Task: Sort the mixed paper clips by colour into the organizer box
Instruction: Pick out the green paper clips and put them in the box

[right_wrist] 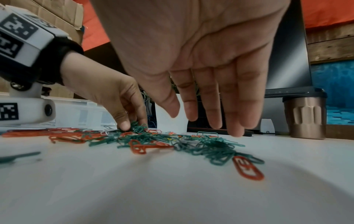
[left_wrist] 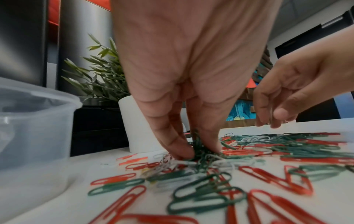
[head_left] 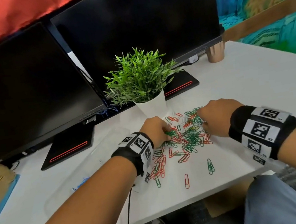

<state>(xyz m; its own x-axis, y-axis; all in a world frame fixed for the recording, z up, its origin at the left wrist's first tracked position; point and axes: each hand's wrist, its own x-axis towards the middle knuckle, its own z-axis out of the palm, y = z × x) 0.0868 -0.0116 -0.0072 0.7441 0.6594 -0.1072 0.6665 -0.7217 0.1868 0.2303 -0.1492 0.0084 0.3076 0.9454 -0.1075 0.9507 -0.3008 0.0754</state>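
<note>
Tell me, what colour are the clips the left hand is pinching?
Green clips, seen best from the left wrist.

The head camera is looking down and forward from above the white desk (head_left: 241,116), taking in both forearms, with the monitors (head_left: 128,18) at twelve o'clock. The left wrist camera is sitting low, just above the desk, facing along the left hand (left_wrist: 191,75) toward the plant pot (left_wrist: 134,124). The right wrist camera is hovering equally low, facing along the right hand (right_wrist: 201,60). All three are sharing the paper clip pile (head_left: 184,137); each wrist view is also catching the opposite hand.
</note>
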